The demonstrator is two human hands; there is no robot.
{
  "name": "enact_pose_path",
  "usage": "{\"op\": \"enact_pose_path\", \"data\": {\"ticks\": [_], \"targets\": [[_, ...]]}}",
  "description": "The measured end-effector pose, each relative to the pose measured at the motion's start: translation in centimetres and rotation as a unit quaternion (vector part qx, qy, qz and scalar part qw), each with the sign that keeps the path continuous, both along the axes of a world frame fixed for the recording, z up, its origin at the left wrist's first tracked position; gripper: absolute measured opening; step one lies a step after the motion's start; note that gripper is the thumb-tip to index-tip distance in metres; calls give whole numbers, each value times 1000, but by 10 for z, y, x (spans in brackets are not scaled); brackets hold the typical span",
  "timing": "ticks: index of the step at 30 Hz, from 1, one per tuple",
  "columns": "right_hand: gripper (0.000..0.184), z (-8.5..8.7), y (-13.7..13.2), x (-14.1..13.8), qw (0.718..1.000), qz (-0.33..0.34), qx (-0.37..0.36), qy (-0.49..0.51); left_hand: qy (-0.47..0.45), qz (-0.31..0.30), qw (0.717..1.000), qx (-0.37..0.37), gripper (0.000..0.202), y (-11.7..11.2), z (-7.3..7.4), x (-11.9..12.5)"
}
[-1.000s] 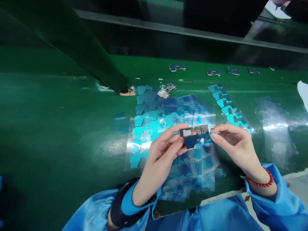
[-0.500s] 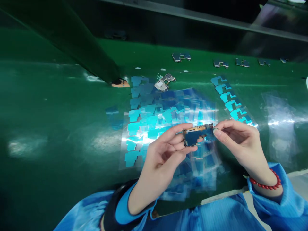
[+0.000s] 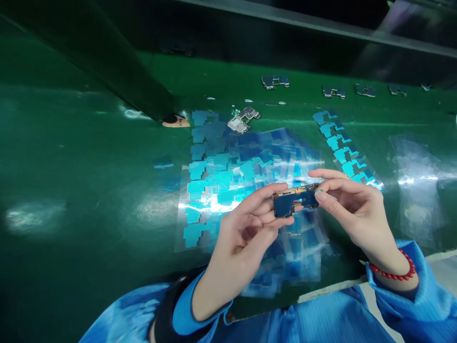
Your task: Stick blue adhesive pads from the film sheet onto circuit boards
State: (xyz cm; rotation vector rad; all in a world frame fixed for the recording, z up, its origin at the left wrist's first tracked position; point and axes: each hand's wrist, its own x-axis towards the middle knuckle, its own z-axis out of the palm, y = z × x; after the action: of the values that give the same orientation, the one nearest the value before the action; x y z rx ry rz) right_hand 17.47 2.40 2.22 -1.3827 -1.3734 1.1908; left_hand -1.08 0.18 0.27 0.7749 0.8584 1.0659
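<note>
A small circuit board [image 3: 294,200] with a dark blue film on its face is held between both hands above the green belt. My left hand [image 3: 246,233] pinches its left end between thumb and fingers. My right hand [image 3: 352,209] pinches its right end, fingers closed on the edge. Under the hands lies a pile of clear sheets carrying cyan-blue stickers [image 3: 228,176].
A strip of cyan stickers [image 3: 342,152] lies to the right. A bare metal-shielded board [image 3: 243,121] rests beyond the pile. Several boards [image 3: 274,81] sit in a row at the far side of the green belt [image 3: 71,166]. Clear empty film [image 3: 414,181] lies far right. A dark slanted beam [image 3: 117,62] crosses upper left.
The board has been turned over from its metal-shielded side to its blue-filmed side. My right fingers have closed further onto its right end. Both hands stay in about the same place.
</note>
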Motion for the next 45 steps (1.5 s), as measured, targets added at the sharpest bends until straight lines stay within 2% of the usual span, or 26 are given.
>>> {"op": "enact_pose_path", "data": {"ticks": [6, 13, 18, 29, 35, 45], "targets": [[3, 2, 1, -1, 999, -3, -15, 44, 31, 33, 999, -24, 35, -1, 5, 4], [4, 2, 0, -2, 999, -12, -13, 34, 82, 38, 995, -42, 34, -1, 10, 6], [3, 1, 0, -3, 1000, -21, -5, 23, 73, 20, 997, -14, 35, 0, 6, 5], [7, 0, -2, -5, 999, -31, 2, 25, 63, 25, 998, 5, 34, 1, 3, 6], [4, 1, -2, -6, 999, -38, 6, 15, 123, 49, 991, -31, 30, -1, 10, 7], [9, 1, -2, -5, 999, -36, 20, 3, 105, 30, 993, -42, 34, 0, 17, 8]]}}
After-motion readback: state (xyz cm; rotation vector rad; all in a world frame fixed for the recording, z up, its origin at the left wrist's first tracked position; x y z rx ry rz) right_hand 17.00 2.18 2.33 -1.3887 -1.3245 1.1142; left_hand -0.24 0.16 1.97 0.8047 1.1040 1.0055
